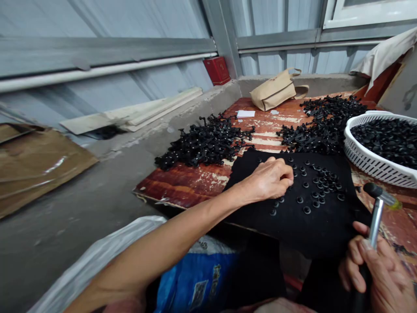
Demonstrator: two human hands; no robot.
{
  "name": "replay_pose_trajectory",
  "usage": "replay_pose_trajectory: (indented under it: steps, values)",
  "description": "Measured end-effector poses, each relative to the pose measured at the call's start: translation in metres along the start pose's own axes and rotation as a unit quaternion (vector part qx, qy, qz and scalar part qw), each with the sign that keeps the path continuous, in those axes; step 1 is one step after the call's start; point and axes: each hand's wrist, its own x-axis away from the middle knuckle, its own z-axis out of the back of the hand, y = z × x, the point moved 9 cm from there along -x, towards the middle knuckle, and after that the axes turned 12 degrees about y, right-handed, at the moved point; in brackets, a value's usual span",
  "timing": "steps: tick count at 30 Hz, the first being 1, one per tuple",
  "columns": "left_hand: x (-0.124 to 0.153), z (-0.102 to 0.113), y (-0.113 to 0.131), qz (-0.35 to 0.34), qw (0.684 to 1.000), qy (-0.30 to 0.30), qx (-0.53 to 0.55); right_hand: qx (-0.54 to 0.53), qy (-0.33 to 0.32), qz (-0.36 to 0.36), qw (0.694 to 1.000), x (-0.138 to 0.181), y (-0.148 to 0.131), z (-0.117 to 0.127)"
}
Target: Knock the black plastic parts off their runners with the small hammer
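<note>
My left hand (273,179) is over the black cloth (325,226), its fingers pinched together and turned away from me. What they hold, if anything, is hidden behind the knuckles. Small round black parts (321,182) lie scattered on the cloth to the right of that hand, with a few more just below it. At the lower right, my right hand (374,265) is wrapped round the handle of a small hammer (376,217). The hammer stands head up, with one dark face and one yellowish face, apart from the cloth's loose parts.
Black parts are heaped at the table's left (205,141) and at its back right (325,121). A white basket (374,161) of black discs stands at the right. Behind are a beige bag (273,91) and a red box (217,71). A blue-and-white sack (198,278) is below the table edge.
</note>
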Motion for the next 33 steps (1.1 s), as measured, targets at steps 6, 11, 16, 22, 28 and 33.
replay_pose_trajectory:
  steps: [6, 11, 16, 22, 28, 33]
  values:
    - [-0.001, -0.018, -0.011, 0.017, 0.999, -0.016, 0.032, 0.009, 0.016, -0.007, 1.000, 0.006, -0.005, -0.005]
    - [-0.008, -0.025, -0.004, 0.010, 1.000, 0.002, -0.010, 0.006, 0.012, -0.013, 1.000, 0.005, -0.003, -0.003]
    - [0.005, -0.001, -0.015, 0.005, 0.997, 0.070, -0.035, 0.003, 0.005, -0.016, 1.000, 0.005, 0.000, -0.004]
    - [0.029, -0.008, -0.009, -0.059, 0.996, -0.033, -0.051, -0.005, 0.005, -0.013, 1.000, 0.006, -0.002, -0.004]
    - [0.012, -0.013, -0.007, -0.080, 0.994, 0.016, -0.077, 0.002, 0.012, -0.011, 1.000, 0.006, -0.004, -0.005]
    - [0.000, -0.011, -0.011, -0.063, 0.995, 0.051, -0.057, 0.008, 0.016, -0.009, 1.000, 0.006, -0.004, -0.005]
